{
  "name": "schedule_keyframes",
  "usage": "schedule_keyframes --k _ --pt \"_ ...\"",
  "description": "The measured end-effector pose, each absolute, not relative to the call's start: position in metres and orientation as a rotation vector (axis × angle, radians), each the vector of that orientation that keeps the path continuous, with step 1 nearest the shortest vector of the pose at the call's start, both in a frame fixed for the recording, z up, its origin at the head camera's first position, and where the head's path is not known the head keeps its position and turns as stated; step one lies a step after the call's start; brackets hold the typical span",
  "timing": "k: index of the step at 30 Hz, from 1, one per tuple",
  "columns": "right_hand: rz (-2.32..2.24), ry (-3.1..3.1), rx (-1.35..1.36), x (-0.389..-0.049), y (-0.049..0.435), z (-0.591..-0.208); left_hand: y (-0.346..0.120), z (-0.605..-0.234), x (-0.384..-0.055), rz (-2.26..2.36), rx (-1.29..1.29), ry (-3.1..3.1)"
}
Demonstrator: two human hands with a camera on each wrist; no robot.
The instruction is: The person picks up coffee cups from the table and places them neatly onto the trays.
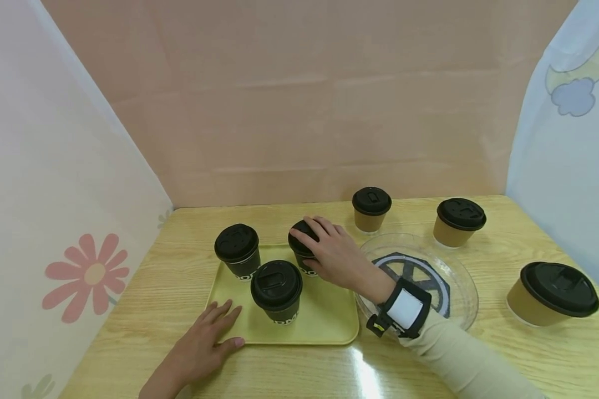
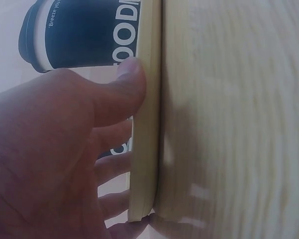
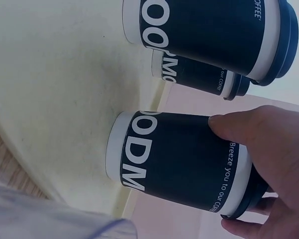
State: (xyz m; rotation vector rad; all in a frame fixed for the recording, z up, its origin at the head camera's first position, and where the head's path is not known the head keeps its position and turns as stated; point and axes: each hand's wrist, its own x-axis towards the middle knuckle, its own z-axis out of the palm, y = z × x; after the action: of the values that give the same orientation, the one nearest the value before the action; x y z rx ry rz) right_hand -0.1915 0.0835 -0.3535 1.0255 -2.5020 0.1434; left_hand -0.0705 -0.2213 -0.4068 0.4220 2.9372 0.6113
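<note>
Three black-sleeved paper coffee cups with black lids are on the yellow tray (image 1: 324, 327): a front cup (image 1: 277, 291), a back-left cup (image 1: 237, 250) and a back-right cup (image 3: 179, 162). My right hand (image 1: 341, 257) grips the back-right cup from above, around its lid, with the thumb on its side. That cup is upright at the tray's back; whether its base touches the tray I cannot tell. At the tray's front-left corner my left hand (image 1: 199, 343) rests against the rim, thumb and extended fingers touching it, as the left wrist view also shows.
Right of the tray lies a round clear plastic dish (image 1: 461, 277) with a dark wheel-like pattern, partly under my right forearm. Three brown cups with black lids stand around it: one behind (image 1: 370, 213), another at back right (image 1: 456, 224), the last at far right (image 1: 544, 296).
</note>
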Motion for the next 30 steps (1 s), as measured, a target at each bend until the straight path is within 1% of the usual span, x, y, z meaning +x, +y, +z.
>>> schedule_keyframes --k 21,26,30 --pt "0.141 -2.544 1.027 -0.196 0.086 -0.351 -0.221 -0.408 -0.070 0.637 0.419 2.933" --pt "0.187 -2.538 1.014 -0.197 0.095 -0.348 -0.222 -0.408 -0.071 0.627 0.422 2.924" --pt "0.183 -2.502 0.929 -0.202 0.110 -0.341 -0.222 -0.407 -0.072 0.634 0.417 2.908"
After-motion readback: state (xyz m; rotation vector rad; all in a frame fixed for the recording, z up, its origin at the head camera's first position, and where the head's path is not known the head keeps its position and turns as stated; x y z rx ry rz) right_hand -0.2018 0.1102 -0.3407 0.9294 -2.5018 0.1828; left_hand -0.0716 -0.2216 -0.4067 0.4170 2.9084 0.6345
